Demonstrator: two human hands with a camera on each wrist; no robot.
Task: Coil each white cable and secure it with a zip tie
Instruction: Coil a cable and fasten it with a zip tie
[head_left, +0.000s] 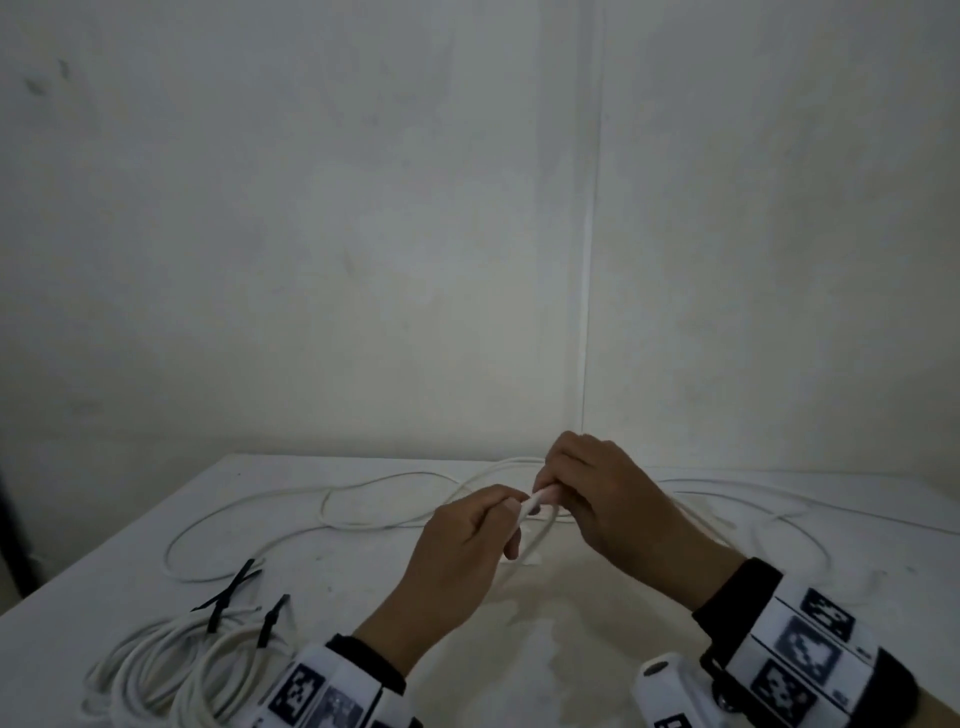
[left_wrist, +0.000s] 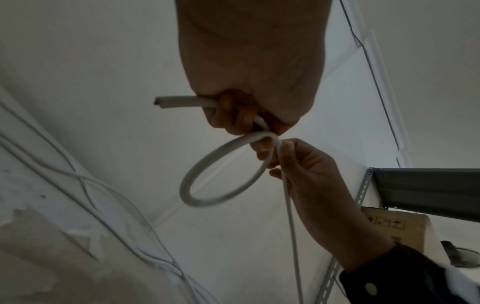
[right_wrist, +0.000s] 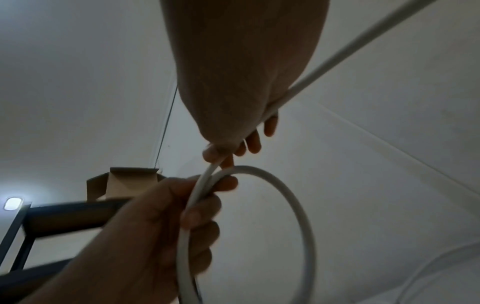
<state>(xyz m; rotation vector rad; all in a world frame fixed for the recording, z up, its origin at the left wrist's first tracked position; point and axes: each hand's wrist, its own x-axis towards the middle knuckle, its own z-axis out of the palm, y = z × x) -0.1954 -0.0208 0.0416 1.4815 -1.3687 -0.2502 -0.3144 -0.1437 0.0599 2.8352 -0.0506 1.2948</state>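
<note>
The white cable is thin, round and matte, bent into one small loop held above the middle of the table, its cut end poking past the left hand. Both hands meet on it: the left pinches the loop's crossing, and the right hand curls around the strand just beside. Slack trails toward the far edge, probably reaching the wall. Two finished coils bound with black zip ties lie near the left front edge.

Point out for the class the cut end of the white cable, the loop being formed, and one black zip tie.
Cut end (left_wrist: 159, 102): left wrist view, the tip of the white cable.
Loop (left_wrist: 187, 193): left wrist view, its lower curve.
Black zip tie (head_left: 271, 621): head view, mid-strap on a coiled cable.
</note>
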